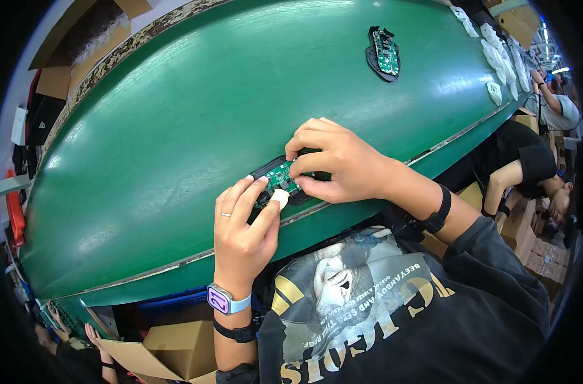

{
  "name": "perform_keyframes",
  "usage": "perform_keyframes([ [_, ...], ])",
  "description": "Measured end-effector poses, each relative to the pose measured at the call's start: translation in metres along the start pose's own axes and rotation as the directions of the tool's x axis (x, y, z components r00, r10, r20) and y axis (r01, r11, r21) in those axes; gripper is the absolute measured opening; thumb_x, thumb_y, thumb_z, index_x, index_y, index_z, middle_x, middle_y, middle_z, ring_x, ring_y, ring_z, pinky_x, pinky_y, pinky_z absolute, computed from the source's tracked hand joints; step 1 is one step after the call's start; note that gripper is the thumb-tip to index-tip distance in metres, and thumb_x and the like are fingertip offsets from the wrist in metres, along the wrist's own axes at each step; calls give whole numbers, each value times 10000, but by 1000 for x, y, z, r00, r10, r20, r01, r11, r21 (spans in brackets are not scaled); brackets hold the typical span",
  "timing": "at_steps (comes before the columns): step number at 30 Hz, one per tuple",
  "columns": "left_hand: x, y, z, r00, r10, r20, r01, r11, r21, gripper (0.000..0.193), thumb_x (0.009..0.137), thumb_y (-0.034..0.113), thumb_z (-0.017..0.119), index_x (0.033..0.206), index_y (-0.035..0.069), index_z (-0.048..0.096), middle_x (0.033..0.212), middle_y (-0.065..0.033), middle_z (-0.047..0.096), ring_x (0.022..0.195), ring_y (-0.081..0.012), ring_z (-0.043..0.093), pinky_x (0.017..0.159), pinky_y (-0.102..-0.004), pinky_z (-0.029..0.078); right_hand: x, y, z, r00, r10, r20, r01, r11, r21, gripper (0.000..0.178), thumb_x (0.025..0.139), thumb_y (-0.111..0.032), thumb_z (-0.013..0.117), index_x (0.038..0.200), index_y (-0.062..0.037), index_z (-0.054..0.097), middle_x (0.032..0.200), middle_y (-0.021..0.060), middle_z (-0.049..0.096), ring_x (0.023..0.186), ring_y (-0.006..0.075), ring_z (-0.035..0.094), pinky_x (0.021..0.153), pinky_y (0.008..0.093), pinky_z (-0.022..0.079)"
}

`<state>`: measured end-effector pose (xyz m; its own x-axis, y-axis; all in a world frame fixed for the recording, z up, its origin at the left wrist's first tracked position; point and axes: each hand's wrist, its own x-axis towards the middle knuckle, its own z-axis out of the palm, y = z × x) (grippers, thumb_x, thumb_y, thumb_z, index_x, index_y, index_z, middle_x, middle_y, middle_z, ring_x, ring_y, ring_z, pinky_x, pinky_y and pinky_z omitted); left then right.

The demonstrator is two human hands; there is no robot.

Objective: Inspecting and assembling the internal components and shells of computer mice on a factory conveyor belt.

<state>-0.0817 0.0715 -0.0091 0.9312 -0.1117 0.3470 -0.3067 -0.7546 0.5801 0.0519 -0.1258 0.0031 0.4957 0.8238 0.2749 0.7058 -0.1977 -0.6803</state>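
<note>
Gleaming green tabletop (176,141), cartons (182,345) beside; left fingers (248,200) clasping circuit board (278,175); right fingers (309,139) half-curled, hold unclear

We wear a dark printed T-shirt (490,307), a square smartwatch (219,299) with pale-blue band (241,304), a black strap (240,333) below the watch (another (437,217) to its upper right), and, above it, a ring (225,214) and white thumb cover (280,198).

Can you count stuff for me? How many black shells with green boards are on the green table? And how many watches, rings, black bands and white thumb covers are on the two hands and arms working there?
Black shells with green boards: 2
Watch: 1
Ring: 1
Black bands: 2
White thumb cover: 1
Total: 7
</note>
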Motion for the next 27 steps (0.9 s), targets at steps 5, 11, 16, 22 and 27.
perform_keyframes([
  [5,4,3,1,1000,19,12,-20,1000,17,224,719,-39,732,924,32,678,1175,-145,659,1126,-350,612,922,-465,506,2,2,-1,999,-41,25,41,999,-22,95,721,-84,733,785,-53,671,956,61,637,943,255,603,802,381,483],
  [11,6,5,-1,999,26,37,-27,999,17,232,726,-42,716,943,27,672,1179,-158,656,1131,-358,614,921,-468,509,2,2,3,997,-60,41,62,997,-46,89,727,-88,722,759,-49,649,968,50,645,921,222,601,788,361,481],
  [16,6,4,2,999,38,39,-38,999,10,237,726,-41,713,949,27,668,1184,-164,655,1132,-364,618,922,-467,511,0,4,3,994,-99,41,102,989,-104,81,734,-90,705,761,-48,641,967,37,646,904,200,600,753,348,462],
  [22,9,7,2,999,34,39,-34,999,8,250,723,-46,714,958,29,673,1179,-167,655,1126,-364,620,923,-460,513,1,3,-1,991,-112,68,118,988,-104,88,749,-90,702,805,-49,647,981,35,649,913,191,598,761,344,450],
  [27,10,8,2,999,36,33,-36,999,10,254,721,-46,718,961,32,684,1170,-170,658,1121,-366,623,923,-453,516,2,2,-3,988,-117,99,128,985,-119,110,767,-103,708,848,-47,659,992,38,652,929,196,600,782,341,445],
])
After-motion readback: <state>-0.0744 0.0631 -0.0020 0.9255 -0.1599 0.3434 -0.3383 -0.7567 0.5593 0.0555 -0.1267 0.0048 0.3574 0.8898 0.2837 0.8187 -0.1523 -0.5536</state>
